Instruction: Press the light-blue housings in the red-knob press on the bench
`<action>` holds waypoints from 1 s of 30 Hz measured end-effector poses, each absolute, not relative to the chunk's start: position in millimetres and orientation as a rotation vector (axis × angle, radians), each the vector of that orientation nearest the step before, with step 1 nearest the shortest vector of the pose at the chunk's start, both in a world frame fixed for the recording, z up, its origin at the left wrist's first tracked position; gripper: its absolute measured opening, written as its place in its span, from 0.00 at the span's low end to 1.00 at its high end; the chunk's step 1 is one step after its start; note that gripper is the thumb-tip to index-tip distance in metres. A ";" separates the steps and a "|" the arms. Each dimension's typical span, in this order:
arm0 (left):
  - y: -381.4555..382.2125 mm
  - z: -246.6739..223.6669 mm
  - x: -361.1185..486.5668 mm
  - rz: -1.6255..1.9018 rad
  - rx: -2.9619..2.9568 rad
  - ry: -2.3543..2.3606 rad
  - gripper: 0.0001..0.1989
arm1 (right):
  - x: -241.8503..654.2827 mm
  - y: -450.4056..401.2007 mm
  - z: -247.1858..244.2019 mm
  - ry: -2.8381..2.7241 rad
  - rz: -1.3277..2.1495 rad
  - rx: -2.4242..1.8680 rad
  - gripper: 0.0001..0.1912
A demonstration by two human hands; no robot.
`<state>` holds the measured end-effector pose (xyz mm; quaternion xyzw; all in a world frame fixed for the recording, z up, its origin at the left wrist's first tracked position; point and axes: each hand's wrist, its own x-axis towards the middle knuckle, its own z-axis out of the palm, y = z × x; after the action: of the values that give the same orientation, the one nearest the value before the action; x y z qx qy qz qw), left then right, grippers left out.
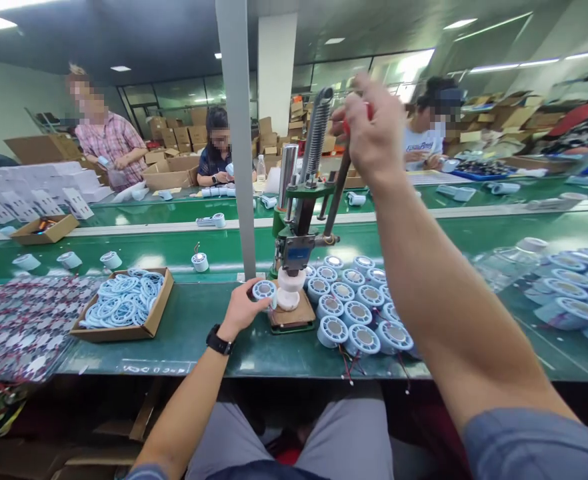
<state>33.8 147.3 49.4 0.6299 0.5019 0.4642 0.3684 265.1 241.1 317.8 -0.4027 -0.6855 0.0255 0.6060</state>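
My left hand (247, 305) is closed around a light-blue round housing (265, 290) with a ringed top, just left of the press's white tip. In front of me stands a hand-operated arbor press (299, 250) with a coil spring along its upper part. Its white pressing head (291, 280) sits low over a white round seat (288, 299) on a brown base plate (294, 317). Up high, my right hand (371, 127) is wrapped round the red-knobbed press lever (341, 177), slightly blurred. Several similar light-blue housings (359, 313) stand in rows right of the press.
A cardboard box of light-blue rings (129, 301) lies left, beside a spread of small wired parts (29, 327). More housings (574, 287) and a clear plastic container (509, 263) stand right. A grey post (237, 133) rises behind the table edge. Co-workers sit and stand across the green conveyor (139, 233).
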 end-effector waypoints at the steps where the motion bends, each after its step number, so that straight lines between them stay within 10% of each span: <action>1: 156.5 50.5 41.7 1.185 1.623 1.246 0.25 | 264.2 252.3 320.1 -1.571 0.142 -0.943 0.18; 11: 180.5 30.7 77.2 1.044 1.728 1.005 0.26 | 262.0 262.6 310.2 -1.432 0.193 -0.720 0.10; 18: 218.2 58.2 -4.9 1.089 1.842 1.887 0.23 | 256.4 266.2 309.9 -1.396 0.264 -0.781 0.08; 30: 225.4 94.0 -54.7 0.065 2.004 2.304 0.16 | 255.7 277.5 301.0 -1.419 0.159 -0.729 0.12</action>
<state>-54.7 225.4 94.0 0.6555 0.7537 0.0213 0.0438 255.7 277.5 301.0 -0.3265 -0.6360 0.0711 0.6956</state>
